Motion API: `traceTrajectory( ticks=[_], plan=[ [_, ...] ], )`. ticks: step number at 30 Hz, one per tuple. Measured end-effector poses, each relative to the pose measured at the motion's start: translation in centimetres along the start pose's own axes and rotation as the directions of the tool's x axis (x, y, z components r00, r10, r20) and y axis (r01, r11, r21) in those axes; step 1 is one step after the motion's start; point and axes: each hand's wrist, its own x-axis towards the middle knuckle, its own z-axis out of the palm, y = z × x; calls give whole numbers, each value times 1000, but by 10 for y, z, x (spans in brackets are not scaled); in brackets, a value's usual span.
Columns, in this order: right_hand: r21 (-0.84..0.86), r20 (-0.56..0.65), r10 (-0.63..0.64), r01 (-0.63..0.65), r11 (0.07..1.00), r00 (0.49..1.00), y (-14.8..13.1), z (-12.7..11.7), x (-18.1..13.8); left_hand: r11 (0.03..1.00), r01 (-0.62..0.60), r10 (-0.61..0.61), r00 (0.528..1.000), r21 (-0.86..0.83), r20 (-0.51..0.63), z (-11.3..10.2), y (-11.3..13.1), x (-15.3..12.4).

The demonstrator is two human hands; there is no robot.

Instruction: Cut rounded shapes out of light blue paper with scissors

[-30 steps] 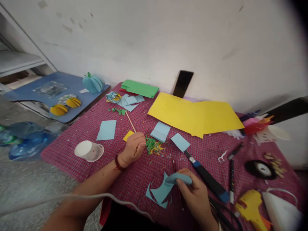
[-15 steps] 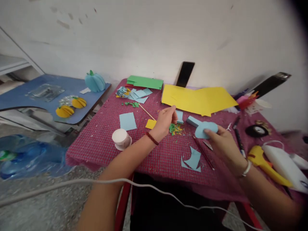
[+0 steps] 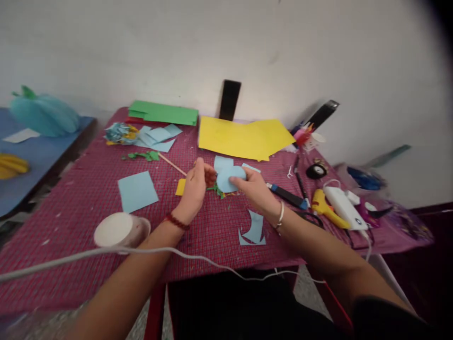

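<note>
My right hand pinches a round light-blue paper piece, thumb on top. My left hand, beaded bracelet at its wrist, hovers left of the paper, fingers loosely curved with nothing seen in them; its far fingers are partly hidden. Below the round piece lie green and yellow paper scraps. Just behind is a blue paper square, and a blue offcut with a curved cut edge rests nearer me. A thin wooden stick and a small yellow paper piece lie by my left hand.
A white cup and blue paper sheet stand left. Yellow sheets and green paper lie behind. A cutter knife and yellow glue gun are at right. A white cable crosses in front.
The view has turned right and come closer. My right hand has brought the round blue paper leftward, close to my left hand, over the scraps.
</note>
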Motion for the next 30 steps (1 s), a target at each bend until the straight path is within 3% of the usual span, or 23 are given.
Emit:
traceTrajectory(
  ticks=[2, 7, 11, 13, 15, 17, 19, 21, 22, 23, 24, 25, 26, 28, 30],
  plan=[
    [-23, 16, 36, -36, 999, 999, 1, 6, 5, 999, 45, -45, 998, -4, 51, -6, -3, 2],
    [-53, 82, 88, -84, 995, 993, -6, 23, 20, 993, 4, -20, 991, 118, 129, -15, -1, 5],
    [77, 148, 127, -140, 987, 981, -12, 23, 18, 984, 103, -122, 985, 147, 123, -15, 8, -3],
    [171, 198, 155, -190, 967, 968, -13, 14, 4, 984, 131, -153, 968, 119, 201, -11, 14, -13],
    [214, 235, 161, -213, 953, 959, -15, -2, -18, 988, 116, -144, 924, 99, 355, -5, 20, -25],
    [187, 292, 174, -235, 954, 940, -16, -22, -44, 990, 90, -134, 819, 106, 557, 3, 26, -38],
    [144, 424, 177, -259, 955, 888, -17, -43, -67, 986, 56, -157, 626, 156, 764, 10, 31, -50],
    [93, 491, 183, -260, 961, 852, -16, -59, -81, 967, -60, -198, 423, 246, 884, 13, 35, -59],
    [80, 478, 190, -258, 963, 858, -15, -64, -84, 937, -174, -220, 380, 302, 899, 11, 37, -62],
    [78, 436, 196, -254, 964, 878, -13, -68, -83, 870, -324, -233, 393, 371, 889, 8, 40, -64],
    [90, 370, 198, -247, 965, 908, -11, -70, -79, 740, -486, -227, 469, 464, 853, 3, 41, -65],
    [112, 305, 188, -231, 967, 934, -9, -71, -73, 540, -616, -185, 578, 574, 795, -3, 43, -65],
    [140, 253, 167, -207, 968, 953, -6, -70, -64, 305, -664, -120, 684, 682, 719, -10, 44, -65],
    [199, 150, 129, -158, 967, 980, 1, -66, -44, -94, -556, -25, 830, 826, 557, -24, 46, -61],
    [252, 103, 75, -99, 963, 992, 8, -59, -24, -282, -461, 10, 875, 841, 483, -36, 45, -55]
  ],
)
